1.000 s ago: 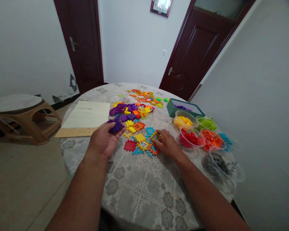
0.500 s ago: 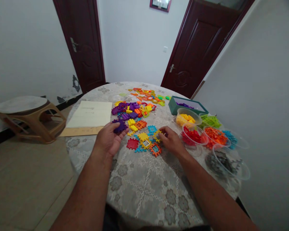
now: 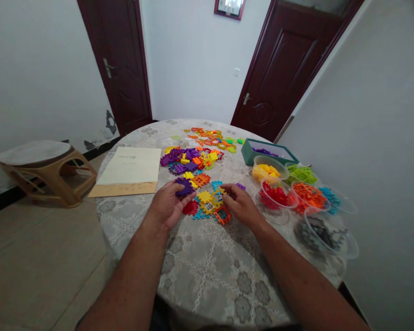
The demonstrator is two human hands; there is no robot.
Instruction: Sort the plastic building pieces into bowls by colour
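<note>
My left hand [image 3: 166,205] is cupped around a stack of purple toothed tiles [image 3: 185,186], held just above the round table [image 3: 207,271]. My right hand [image 3: 241,205] rests palm down with its fingertips pinching the edge of a yellow tile [image 3: 218,193]. Between the two hands lies a flat cluster of joined tiles [image 3: 209,206] in yellow, red, blue and orange. The red tile [image 3: 190,208] is partly covered by my left fingers.
A heap of loose purple, yellow and orange tiles [image 3: 193,158] lies farther back. Clear bowls of sorted yellow [image 3: 268,169], red [image 3: 276,195], orange [image 3: 307,195] and grey pieces [image 3: 319,233] stand at right by a green box [image 3: 267,151]. A booklet [image 3: 129,168] lies left; a stool [image 3: 43,170] beyond.
My left hand has carried the purple tiles right and nearer, up to the joined cluster. My right hand has stayed at the cluster's right edge, shifting slightly.
</note>
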